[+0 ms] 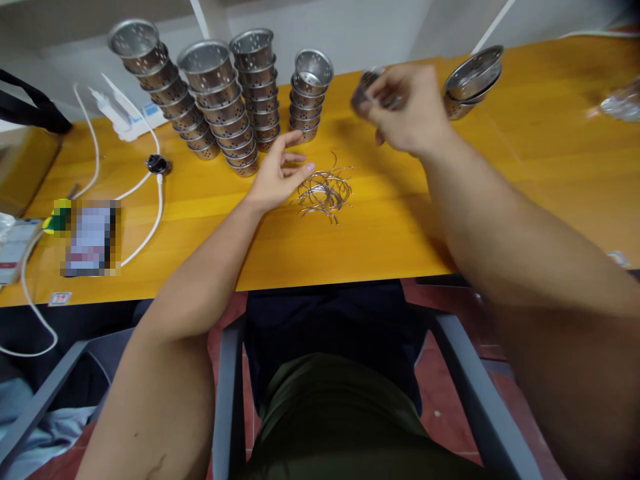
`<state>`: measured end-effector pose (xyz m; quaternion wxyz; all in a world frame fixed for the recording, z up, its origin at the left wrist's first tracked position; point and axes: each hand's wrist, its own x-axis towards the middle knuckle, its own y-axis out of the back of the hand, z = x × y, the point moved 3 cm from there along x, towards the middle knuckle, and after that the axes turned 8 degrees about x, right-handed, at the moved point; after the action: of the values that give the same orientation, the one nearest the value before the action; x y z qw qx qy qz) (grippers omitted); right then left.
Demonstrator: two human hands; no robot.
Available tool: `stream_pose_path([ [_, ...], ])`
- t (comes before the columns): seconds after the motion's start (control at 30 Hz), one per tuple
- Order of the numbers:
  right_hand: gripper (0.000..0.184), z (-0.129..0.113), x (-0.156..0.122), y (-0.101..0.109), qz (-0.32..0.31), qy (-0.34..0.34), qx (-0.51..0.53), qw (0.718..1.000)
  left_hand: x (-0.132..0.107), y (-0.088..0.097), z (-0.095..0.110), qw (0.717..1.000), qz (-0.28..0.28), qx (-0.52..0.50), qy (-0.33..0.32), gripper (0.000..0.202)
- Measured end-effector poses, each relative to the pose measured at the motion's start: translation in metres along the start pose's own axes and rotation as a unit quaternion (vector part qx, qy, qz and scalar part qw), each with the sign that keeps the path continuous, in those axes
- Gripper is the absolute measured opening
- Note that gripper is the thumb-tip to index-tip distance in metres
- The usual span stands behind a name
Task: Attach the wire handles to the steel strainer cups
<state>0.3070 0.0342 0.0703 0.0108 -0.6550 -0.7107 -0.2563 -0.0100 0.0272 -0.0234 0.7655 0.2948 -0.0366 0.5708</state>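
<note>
My right hand [407,110], smeared by motion, is raised over the back of the table and closed on a small metal strainer cup [362,93]; the cup is blurred and partly hidden by the fingers. My left hand [280,172] holds nothing, fingers apart, beside a loose heap of curved metal wires [326,192] on the table. Just behind my left hand rises a short stack of perforated metal strainer cups [306,100]. Off to the right of my right hand, a couple of metal strainer cups [470,83] sit nested and tilted.
Three taller stacks of strainer cups stand at the back left, the leftmost stack [173,100] leaning. White cables, a power strip [143,121] and a phone [91,239] lie on the left of the yellow table [395,240]. Crumpled clear plastic [623,103] is far right.
</note>
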Motion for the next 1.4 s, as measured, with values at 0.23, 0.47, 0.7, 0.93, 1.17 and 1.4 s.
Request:
stream_pose_path([
  [0.23,0.061,-0.031,-0.058,-0.089,-0.172,0.0,0.187,0.967,-0.001,-0.004,0.002,0.999,-0.029,0.004,-0.029,0.103],
  [0.47,0.076,-0.012,-0.047,-0.07,-0.243,-0.048,0.238,0.939,0.002,0.003,0.003,0.998,-0.022,-0.023,-0.059,0.106],
  [0.7,0.066,-0.009,-0.049,-0.074,-0.198,-0.016,0.238,0.951,0.002,0.005,0.013,1.0,-0.009,0.002,-0.009,0.106],
  [0.93,0.074,-0.007,-0.05,-0.078,-0.16,-0.027,0.26,0.952,0.008,0.006,-0.006,0.997,-0.011,0.025,-0.072,0.126],
  [1.17,0.08,0.0,-0.048,-0.085,-0.148,-0.014,0.249,0.957,0.011,0.008,-0.019,0.991,-0.03,0.071,-0.113,0.123],
  [1.4,0.087,-0.003,-0.052,-0.083,-0.15,-0.025,0.307,0.94,0.01,0.01,-0.004,0.988,-0.009,0.063,-0.137,0.119],
])
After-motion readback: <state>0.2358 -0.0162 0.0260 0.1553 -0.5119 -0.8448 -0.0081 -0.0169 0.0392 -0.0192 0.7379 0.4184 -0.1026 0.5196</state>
